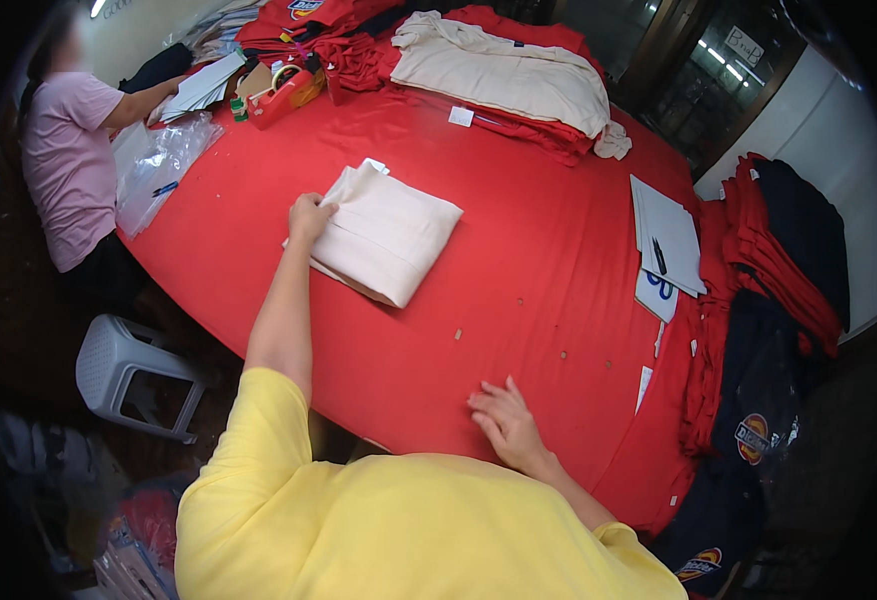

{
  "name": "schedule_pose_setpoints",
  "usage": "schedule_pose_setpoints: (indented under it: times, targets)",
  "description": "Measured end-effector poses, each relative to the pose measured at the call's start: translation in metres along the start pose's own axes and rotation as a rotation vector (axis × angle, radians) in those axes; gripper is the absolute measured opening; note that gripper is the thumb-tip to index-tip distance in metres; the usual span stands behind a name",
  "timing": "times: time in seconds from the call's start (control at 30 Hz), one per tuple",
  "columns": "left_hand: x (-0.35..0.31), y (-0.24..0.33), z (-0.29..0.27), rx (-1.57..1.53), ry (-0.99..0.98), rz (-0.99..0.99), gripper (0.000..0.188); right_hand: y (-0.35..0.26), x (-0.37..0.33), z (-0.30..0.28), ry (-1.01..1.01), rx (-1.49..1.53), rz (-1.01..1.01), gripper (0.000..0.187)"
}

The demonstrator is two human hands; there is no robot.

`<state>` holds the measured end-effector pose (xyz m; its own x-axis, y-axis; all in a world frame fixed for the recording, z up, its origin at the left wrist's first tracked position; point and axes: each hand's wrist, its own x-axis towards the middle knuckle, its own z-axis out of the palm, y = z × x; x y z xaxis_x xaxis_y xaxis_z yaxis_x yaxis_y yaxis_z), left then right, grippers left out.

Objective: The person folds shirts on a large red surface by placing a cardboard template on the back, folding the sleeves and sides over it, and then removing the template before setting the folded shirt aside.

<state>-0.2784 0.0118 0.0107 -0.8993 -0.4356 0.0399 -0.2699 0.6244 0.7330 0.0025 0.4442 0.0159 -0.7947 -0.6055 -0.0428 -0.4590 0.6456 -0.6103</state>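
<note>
My left grip (pixel 308 217) on a folded cream garment (pixel 398 232), my right grip (pixel 508 425) free

From my distant post I see the folded cream garment lying flat on the red-covered surface (pixel 543 265), inward from its left edge. My left grip lies over the garment's left side, fingers bent on the cloth; I cannot tell whether they are clamped on it. My right grip is near the surface's front edge, fingers apart and holding nothing; I cannot tell if it touches the cover.

Along the far edge I see a pile of red garments (pixel 548 143) with a loose cream garment (pixel 498 75) spread on top. Toward the far left corner are a red tape dispenser (pixel 280 98) and white sheets (pixel 206 82), where a person in a pink shirt (pixel 73 165) reaches in. Clear plastic bags (pixel 170 160) lie along the left edge, a blue pen (pixel 165 188) on them. Near the right edge, a black pen (pixel 659 256) rests on white papers (pixel 666 218), beside stacked red and navy garments (pixel 803 235).
</note>
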Motion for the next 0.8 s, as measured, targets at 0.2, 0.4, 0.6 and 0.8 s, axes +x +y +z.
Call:
schedule_pose_setpoints:
  times: [0.2, 0.4, 0.6, 0.8]
  targets:
    - [-0.112, 0.042, 0.000, 0.121, 0.012, 0.021, 0.029, -0.036, 0.123, -0.051, 0.726, 0.140, 0.110, 0.059]
    - [-0.169, 0.014, -0.003, 0.172, 0.077, 0.175, 0.028, 0.014, 0.202, -0.023, 0.312, -0.332, 0.296, 0.080]
    - [-0.220, 0.039, -0.024, 0.177, -0.192, 0.099, 0.037, -0.008, 0.231, -0.044, 0.311, -0.276, 0.502, 0.077]
    - [-0.169, 0.015, -0.022, -0.155, -0.163, 0.210, 0.051, 0.004, 0.243, -0.019, 0.389, -0.562, 0.084, 0.074]
